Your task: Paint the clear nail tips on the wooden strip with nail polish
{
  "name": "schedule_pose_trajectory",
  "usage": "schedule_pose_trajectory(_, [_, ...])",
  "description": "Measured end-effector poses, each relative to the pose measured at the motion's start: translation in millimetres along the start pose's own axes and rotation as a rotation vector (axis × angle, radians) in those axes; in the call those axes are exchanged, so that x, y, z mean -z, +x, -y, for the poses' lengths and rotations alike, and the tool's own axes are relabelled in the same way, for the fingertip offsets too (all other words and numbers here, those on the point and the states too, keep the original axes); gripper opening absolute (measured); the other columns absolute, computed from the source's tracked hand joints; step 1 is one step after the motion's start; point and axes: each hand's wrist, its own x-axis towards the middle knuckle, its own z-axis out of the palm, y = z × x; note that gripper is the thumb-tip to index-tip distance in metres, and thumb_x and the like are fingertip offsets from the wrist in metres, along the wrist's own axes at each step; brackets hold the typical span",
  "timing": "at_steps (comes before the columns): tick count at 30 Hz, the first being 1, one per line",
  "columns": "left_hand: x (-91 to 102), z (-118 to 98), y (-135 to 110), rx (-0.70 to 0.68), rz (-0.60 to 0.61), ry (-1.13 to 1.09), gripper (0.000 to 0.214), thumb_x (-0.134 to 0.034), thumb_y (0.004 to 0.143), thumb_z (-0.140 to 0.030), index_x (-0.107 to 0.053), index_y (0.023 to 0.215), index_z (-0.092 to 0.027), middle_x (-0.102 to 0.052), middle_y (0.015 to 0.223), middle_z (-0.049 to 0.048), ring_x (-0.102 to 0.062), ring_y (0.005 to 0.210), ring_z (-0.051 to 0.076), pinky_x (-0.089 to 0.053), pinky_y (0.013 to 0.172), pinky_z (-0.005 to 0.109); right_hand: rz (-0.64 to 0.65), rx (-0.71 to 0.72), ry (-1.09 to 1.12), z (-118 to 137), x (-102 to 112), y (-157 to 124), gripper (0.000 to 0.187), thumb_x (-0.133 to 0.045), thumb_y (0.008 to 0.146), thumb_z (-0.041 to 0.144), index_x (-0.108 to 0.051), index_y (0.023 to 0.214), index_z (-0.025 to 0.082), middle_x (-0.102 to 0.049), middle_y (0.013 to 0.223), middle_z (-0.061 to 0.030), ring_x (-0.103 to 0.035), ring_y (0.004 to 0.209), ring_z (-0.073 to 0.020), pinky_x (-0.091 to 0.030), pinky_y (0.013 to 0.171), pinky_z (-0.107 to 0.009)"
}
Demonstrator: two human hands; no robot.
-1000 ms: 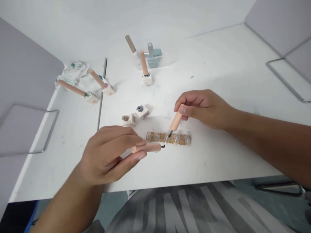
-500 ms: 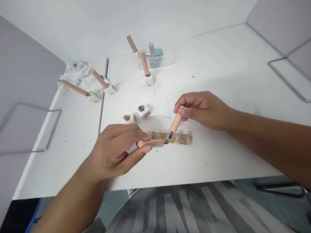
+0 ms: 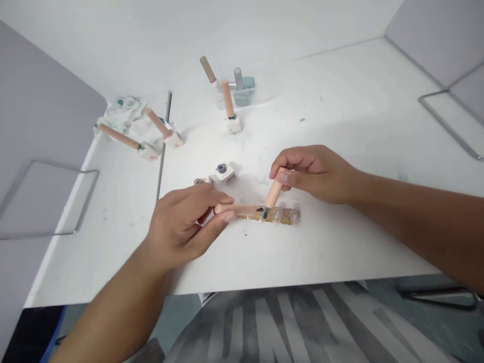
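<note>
My left hand [image 3: 192, 219] pinches a peach-handled nail polish brush [image 3: 242, 208], held almost level with its dark tip pointing right. Between the fingertips of my right hand [image 3: 313, 174] is a second peach-handled nail polish brush [image 3: 274, 193], slanting down to the left. Both brush tips meet over a tan strip [image 3: 286, 216] that carries several clear nail tips [image 3: 277, 217] and lies on the white table. The left brush covers part of the strip. Behind my left hand stand an uncapped polish bottle [image 3: 226, 174] with a grey neck and another open bottle [image 3: 199, 180], partly hidden.
Several capped polish bottles with long handles stand farther back, one [image 3: 233, 123] near the middle and two [image 3: 173, 138] at the left. A clear bin [image 3: 260, 96] holds teal items. Crumpled tissue [image 3: 123, 113] lies in the left corner. Metal frames [image 3: 449, 126] flank the table [image 3: 359, 242].
My left hand has moved up and away from me with its brush, which now lies across the left part of the strip. My right hand has barely shifted.
</note>
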Motion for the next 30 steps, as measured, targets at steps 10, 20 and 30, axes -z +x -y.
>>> schedule_pose_trajectory(10, [8.2,-1.1,2.2,-0.088,0.115,-0.05,0.007,-0.062,0.087,-0.012,-0.062,0.094,-0.013,-0.059,0.06,0.0007,-0.05,0.049,0.009,-0.038,0.045,0.022,-0.08,-0.047,-0.016,-2.3,5.9,1.2,0.013,-0.061,0.088,0.025,-0.066,0.078,0.019,-0.066,0.07,0.0002,-0.061,0.063,-0.0102,-0.047,0.058,-0.022])
schedule_pose_trajectory(20, [8.3,6.2,-12.3,0.02,-0.071,-0.054,0.023,-0.068,0.082,-0.009,-0.068,0.104,-0.017,-0.06,0.069,0.001,-0.055,0.057,0.011,-0.039,0.046,0.025,-0.069,-0.054,0.099,2.2,7.4,-1.5,0.015,-0.068,0.086,0.031,-0.067,0.077,0.019,-0.066,0.069,-0.0006,-0.059,0.061,-0.0098,-0.048,0.058,-0.022])
schedule_pose_trajectory(30, [31.5,8.4,-16.0,0.08,-0.238,0.09,0.017,-0.068,0.08,-0.012,-0.068,0.095,-0.021,-0.061,0.066,-0.0007,-0.046,0.052,0.009,-0.034,0.045,0.026,-0.129,0.01,0.211,-1.0,6.3,-2.8,0.013,-0.066,0.088,0.03,-0.069,0.082,0.019,-0.062,0.065,0.002,-0.058,0.059,-0.0078,-0.05,0.059,-0.022])
